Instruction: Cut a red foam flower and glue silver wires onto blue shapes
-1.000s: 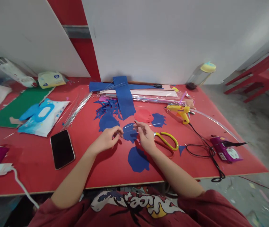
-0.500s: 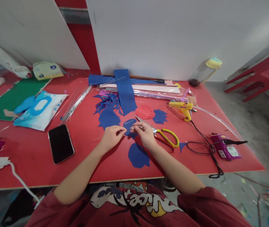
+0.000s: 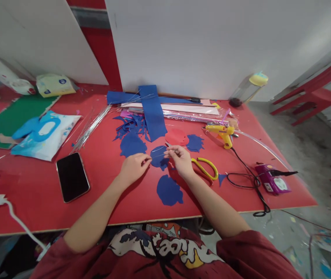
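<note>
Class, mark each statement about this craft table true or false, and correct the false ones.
1. The left hand and right hand both pinch a thin strand over a blue cut-out. True.
2. The scissors have green handles. False: they are yellow.
3. The phone lies left of the left hand. True.
4. The right hand holds the glue gun. False: it lies on the table, beyond the scissors.
</note>
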A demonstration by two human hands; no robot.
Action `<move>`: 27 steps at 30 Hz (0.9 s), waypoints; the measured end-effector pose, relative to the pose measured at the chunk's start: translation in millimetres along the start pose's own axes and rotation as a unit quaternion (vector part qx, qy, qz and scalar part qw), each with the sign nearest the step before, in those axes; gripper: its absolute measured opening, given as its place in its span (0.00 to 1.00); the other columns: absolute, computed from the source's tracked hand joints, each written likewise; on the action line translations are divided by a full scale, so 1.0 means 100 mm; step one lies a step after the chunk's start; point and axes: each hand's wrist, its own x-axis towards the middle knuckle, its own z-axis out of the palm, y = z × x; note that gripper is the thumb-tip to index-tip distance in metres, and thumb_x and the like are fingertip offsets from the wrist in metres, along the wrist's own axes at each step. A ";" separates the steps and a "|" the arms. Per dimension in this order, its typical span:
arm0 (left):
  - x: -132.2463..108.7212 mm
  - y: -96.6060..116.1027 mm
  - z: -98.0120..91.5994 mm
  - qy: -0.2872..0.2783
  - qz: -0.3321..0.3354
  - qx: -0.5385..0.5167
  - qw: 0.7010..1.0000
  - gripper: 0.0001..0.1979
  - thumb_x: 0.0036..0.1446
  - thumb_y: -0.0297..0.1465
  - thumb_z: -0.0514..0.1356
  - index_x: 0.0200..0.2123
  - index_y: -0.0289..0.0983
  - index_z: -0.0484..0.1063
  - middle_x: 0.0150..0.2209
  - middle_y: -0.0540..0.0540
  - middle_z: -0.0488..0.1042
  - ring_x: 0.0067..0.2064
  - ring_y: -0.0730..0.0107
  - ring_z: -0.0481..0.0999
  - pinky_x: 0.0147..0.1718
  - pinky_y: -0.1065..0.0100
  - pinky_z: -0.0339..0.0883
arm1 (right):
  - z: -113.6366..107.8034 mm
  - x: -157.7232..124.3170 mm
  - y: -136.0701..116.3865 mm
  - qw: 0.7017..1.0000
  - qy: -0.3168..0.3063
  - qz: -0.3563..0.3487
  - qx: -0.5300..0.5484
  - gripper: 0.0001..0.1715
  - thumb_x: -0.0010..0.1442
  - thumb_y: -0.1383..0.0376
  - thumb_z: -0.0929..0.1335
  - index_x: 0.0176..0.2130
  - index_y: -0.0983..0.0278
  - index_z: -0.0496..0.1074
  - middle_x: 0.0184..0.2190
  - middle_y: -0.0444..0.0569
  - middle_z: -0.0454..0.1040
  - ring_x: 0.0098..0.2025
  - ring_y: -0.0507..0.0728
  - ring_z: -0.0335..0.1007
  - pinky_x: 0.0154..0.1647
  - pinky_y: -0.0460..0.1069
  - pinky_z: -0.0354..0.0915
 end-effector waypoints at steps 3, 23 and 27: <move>-0.04 0.09 0.06 -0.008 0.011 0.013 1.000 0.12 0.60 0.31 0.52 0.37 0.37 0.75 0.36 0.46 0.78 0.37 0.68 0.76 0.36 0.69 0.66 | 0.03 -0.03 0.02 0.999 -0.051 0.010 0.001 0.10 0.49 0.60 0.69 0.31 0.63 0.69 0.25 0.43 0.75 0.25 0.50 0.72 0.33 0.50 0.69; -0.05 -0.02 0.00 0.002 0.050 0.181 0.982 0.19 0.63 0.34 0.45 0.36 0.37 0.76 0.28 0.45 0.75 0.29 0.70 0.73 0.26 0.70 0.59 | -0.33 0.01 -0.37 0.970 0.030 -0.054 -0.234 0.12 0.56 0.59 0.63 0.39 0.62 0.65 0.30 0.46 0.73 0.29 0.52 0.70 0.35 0.49 0.66; -0.04 0.03 -0.02 -0.040 0.029 0.196 0.979 0.18 0.63 0.34 0.46 0.36 0.38 0.75 0.27 0.45 0.74 0.30 0.70 0.73 0.26 0.70 0.57 | -0.66 -0.22 -0.39 0.851 -0.020 -0.053 -0.522 0.09 0.57 0.64 0.60 0.37 0.63 0.66 0.33 0.51 0.72 0.36 0.57 0.69 0.40 0.53 0.64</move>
